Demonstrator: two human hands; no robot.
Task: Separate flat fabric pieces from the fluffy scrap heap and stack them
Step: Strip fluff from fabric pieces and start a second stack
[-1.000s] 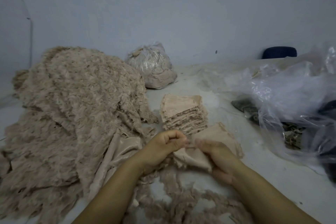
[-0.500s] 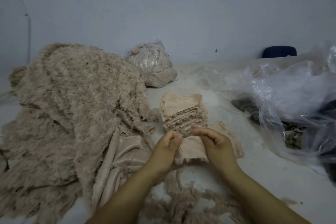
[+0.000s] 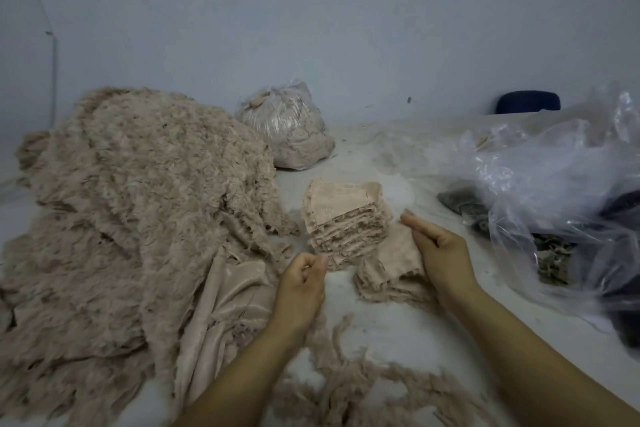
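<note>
Across the left half of the pale surface (image 3: 391, 326) lay the fluffy scrap heap (image 3: 138, 211), its near edge trailing satin folds and loose strands. At far right a crumpled clear plastic bag (image 3: 540, 184) crowded the edge, and a smaller tied bag (image 3: 287, 132) sat far back by the wall. Open room remained only in a bare strip between the arms. The stack of flat pieces (image 3: 343, 218), beige with frayed edges, stood centre. Just beside it, the right hand (image 3: 440, 250) held a flat fabric piece (image 3: 398, 253), fingers curled round it. The left hand (image 3: 301, 284) was curled, thumb against fingertips; whether it pinched anything, I cannot tell.
</note>
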